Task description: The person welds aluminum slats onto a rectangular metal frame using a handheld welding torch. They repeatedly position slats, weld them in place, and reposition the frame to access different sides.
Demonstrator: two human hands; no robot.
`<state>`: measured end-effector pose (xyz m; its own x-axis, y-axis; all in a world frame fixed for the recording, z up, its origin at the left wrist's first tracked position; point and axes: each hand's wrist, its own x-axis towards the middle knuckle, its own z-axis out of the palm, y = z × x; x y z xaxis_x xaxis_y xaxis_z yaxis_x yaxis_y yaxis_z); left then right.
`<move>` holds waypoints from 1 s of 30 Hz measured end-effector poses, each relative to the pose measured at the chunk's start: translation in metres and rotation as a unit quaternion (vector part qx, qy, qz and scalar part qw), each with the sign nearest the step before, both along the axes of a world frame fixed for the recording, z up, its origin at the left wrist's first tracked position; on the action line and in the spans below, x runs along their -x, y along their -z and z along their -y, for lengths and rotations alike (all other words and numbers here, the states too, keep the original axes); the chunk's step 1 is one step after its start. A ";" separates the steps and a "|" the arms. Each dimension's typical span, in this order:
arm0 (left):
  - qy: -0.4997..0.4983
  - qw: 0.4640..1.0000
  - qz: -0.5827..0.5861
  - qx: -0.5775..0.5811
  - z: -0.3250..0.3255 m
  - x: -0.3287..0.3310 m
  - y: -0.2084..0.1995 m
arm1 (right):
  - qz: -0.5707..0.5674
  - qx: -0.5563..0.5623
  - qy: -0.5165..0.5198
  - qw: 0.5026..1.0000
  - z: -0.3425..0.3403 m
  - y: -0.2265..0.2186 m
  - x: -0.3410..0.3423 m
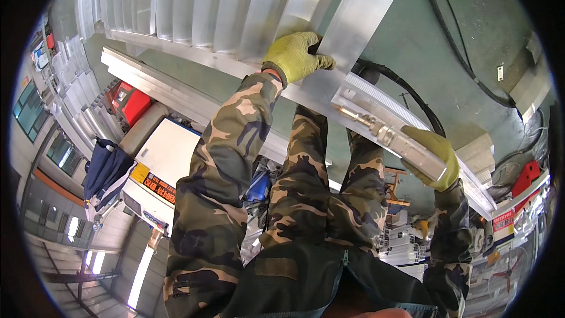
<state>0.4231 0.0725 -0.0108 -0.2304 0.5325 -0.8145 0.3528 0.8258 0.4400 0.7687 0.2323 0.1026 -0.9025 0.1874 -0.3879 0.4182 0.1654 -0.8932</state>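
My left hand (pixel 292 58), in a yellow-green work glove, grips the edge of a wide flat aluminium bar (pixel 360 15), its thumb lying on the bar's face. Where its fingertips curl round the edge is partly hidden. The bar crosses the lower rail of a panel of parallel aluminium slats (pixel 176 6). In my gloved right hand (pixel 436 156) is a silver, boxy welding gun (pixel 406 144) with a copper-coloured nozzle. The nozzle points left, close to the lower end of the flat bar; whether it touches cannot be told.
A long aluminium profile (pixel 159 89) runs below the panel on the left. Black cables (pixel 450 38) lie on the green floor at right. A white machine cabinet (pixel 168 152) with a dark blue garment (pixel 106 171) stands at left. A red case (pixel 134 103) sits behind it.
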 end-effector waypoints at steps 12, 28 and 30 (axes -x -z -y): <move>0.008 0.999 0.025 -0.028 0.002 0.006 0.010 | -0.002 0.004 -0.029 1.000 0.045 0.003 0.014; -0.045 0.992 0.110 -0.048 -0.002 0.005 0.001 | 0.142 -0.093 -0.167 0.971 0.166 0.077 0.057; -0.020 0.995 0.084 -0.051 -0.003 0.006 0.000 | 0.121 -0.122 -0.134 0.976 0.167 0.073 0.052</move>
